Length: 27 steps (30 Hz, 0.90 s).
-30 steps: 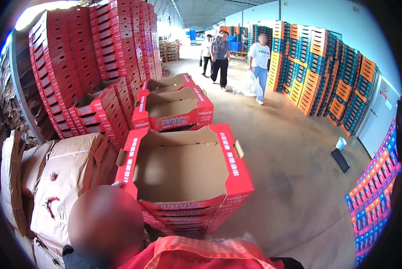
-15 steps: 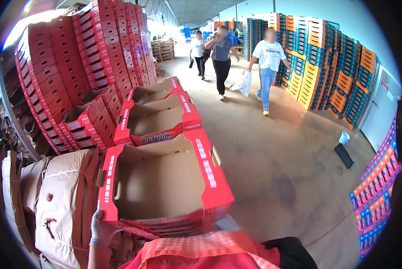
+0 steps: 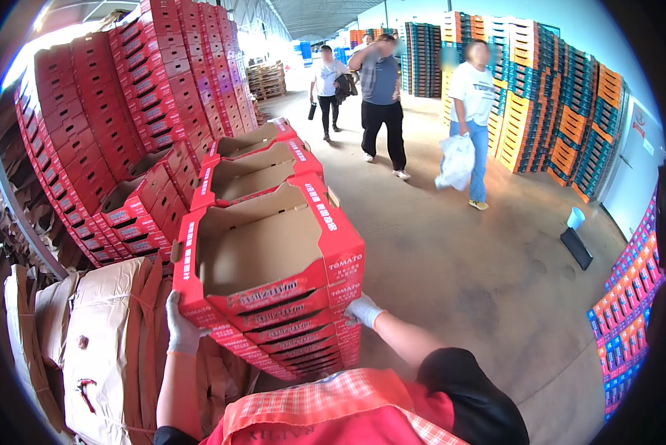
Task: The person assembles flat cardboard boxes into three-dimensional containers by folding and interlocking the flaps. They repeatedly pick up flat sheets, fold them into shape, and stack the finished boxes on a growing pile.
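Observation:
A stack of red open-topped cardboard trays (image 3: 270, 293) fills the lower middle of the view, the top tray empty and brown inside. My left hand (image 3: 181, 326), in a white glove, grips the stack's near left corner. My right hand (image 3: 362, 310), also gloved, holds the stack's right side a few trays below the top. The stack leans slightly toward me. Behind it stand two more stacks of red trays (image 3: 253, 172).
A tall wall of red trays (image 3: 117, 133) rises at left. Bundles of flat brown cardboard (image 3: 99, 334) lie at lower left. Three people (image 3: 381, 104) walk along the concrete floor (image 3: 481, 267). Coloured crate stacks (image 3: 563, 126) line the right side.
Both gloved hands have come onto the near stack, which now sits higher and closer in view. The three people have walked nearer. The view has swung toward the left.

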Each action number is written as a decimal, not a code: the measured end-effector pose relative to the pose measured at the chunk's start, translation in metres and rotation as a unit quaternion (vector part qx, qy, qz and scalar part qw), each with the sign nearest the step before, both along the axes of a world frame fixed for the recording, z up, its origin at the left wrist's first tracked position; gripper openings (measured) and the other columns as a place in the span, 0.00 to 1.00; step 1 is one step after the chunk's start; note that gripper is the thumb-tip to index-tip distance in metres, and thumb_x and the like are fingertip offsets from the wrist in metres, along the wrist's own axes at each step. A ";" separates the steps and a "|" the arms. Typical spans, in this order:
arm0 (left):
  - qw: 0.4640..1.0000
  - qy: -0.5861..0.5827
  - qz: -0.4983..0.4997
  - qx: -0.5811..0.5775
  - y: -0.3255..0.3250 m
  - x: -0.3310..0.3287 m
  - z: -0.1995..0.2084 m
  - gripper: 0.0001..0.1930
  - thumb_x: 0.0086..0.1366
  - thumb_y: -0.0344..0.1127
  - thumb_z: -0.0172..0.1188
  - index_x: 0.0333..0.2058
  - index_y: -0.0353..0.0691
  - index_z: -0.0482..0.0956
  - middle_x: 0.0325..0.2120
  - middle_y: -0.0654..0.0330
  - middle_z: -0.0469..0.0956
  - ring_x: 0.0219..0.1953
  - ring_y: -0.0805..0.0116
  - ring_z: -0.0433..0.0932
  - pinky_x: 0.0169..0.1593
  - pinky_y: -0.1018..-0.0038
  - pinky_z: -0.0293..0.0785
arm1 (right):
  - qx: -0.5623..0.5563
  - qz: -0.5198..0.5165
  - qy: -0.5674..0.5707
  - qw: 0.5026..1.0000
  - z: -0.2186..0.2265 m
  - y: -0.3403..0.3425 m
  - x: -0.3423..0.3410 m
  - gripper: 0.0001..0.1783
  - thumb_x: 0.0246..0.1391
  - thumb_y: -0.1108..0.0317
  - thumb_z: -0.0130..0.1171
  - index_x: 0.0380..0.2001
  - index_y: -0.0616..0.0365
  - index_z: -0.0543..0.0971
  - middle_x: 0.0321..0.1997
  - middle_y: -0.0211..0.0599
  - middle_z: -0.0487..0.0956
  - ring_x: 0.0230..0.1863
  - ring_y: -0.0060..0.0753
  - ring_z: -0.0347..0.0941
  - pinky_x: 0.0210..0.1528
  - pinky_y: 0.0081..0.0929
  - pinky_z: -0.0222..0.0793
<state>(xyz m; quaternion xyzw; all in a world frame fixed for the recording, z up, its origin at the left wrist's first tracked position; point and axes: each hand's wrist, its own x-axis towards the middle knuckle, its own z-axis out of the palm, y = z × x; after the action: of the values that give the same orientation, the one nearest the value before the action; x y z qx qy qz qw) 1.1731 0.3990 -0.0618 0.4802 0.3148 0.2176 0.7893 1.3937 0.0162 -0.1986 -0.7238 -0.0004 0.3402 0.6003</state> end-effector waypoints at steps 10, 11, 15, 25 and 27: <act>1.000 0.005 0.000 -0.013 0.083 0.154 0.023 0.36 0.53 0.73 0.56 0.58 0.65 0.71 0.59 0.66 0.73 0.60 0.47 0.70 0.56 0.22 0.44 | 0.007 -0.038 -0.016 0.999 -0.017 0.105 0.145 0.08 0.56 0.68 0.51 0.38 0.53 0.77 0.25 0.34 0.75 0.21 0.32 0.70 0.22 0.38 0.78; 0.999 -0.009 -0.032 0.018 0.092 0.165 0.026 0.37 0.52 0.73 0.55 0.58 0.64 0.71 0.58 0.66 0.74 0.59 0.48 0.70 0.56 0.23 0.46 | 0.009 -0.048 -0.017 0.999 -0.019 0.115 0.161 0.08 0.55 0.69 0.51 0.38 0.53 0.77 0.24 0.34 0.75 0.20 0.32 0.70 0.21 0.38 0.77; 0.987 -0.069 -0.125 0.067 0.116 0.177 0.017 0.40 0.57 0.72 0.52 0.63 0.59 0.66 0.62 0.60 0.69 0.63 0.50 0.67 0.57 0.27 0.54 | 0.077 -0.029 -0.007 0.997 -0.015 0.132 0.190 0.17 0.47 0.79 0.52 0.41 0.49 0.74 0.23 0.29 0.72 0.18 0.26 0.66 0.24 0.38 0.78; 0.864 0.029 -0.264 0.428 0.136 0.134 -0.042 0.19 0.60 0.36 0.72 0.46 0.35 0.79 0.40 0.58 0.83 0.44 0.64 0.80 0.51 0.68 0.75 | -0.054 -0.026 0.030 0.998 -0.042 0.098 0.156 0.10 0.44 0.76 0.63 0.34 0.59 0.81 0.37 0.38 0.82 0.32 0.38 0.80 0.36 0.36 0.81; 0.794 0.047 -0.259 0.547 0.141 0.138 -0.036 0.20 0.61 0.37 0.70 0.49 0.35 0.78 0.40 0.58 0.83 0.44 0.64 0.80 0.51 0.69 0.76 | -0.143 0.052 -0.150 0.977 -0.059 0.096 0.163 0.08 0.43 0.73 0.63 0.31 0.61 0.82 0.34 0.41 0.82 0.32 0.43 0.80 0.35 0.39 0.80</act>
<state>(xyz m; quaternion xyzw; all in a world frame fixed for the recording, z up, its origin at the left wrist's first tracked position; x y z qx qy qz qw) 1.3108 0.5403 -0.0974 0.9053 0.0441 0.1183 0.4055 1.5568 0.1121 -0.2576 -0.8440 -0.0795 0.2545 0.4654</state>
